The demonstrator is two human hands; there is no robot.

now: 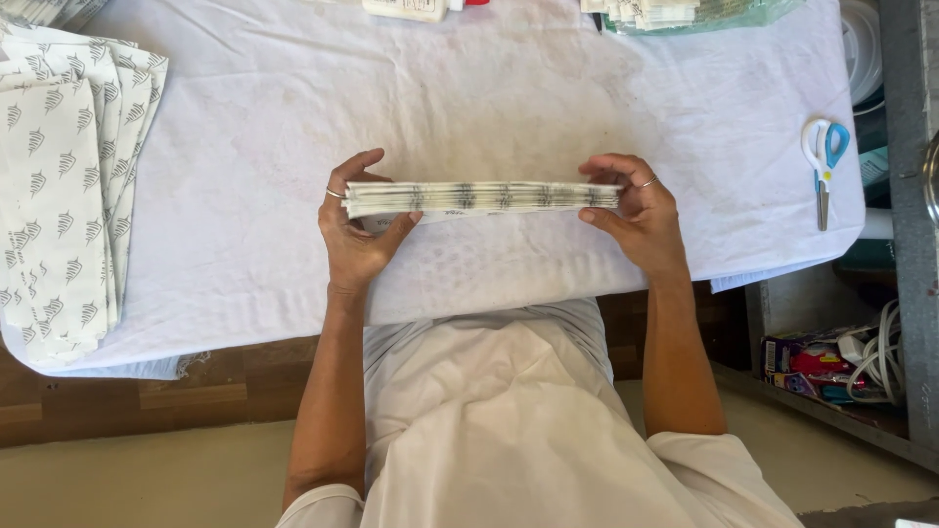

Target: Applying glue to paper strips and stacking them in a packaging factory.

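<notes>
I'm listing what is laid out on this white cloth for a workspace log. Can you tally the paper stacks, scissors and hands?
Paper stacks: 2, held bundle, patterned pile
Scissors: 1
Hands: 2, left, right
Total: 5

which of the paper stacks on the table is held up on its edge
The stack of printed sheets at the table's middle, gripped at its ends by the left hand and right hand. The patterned pile at the left lies flat and fanned, untouched.
</notes>
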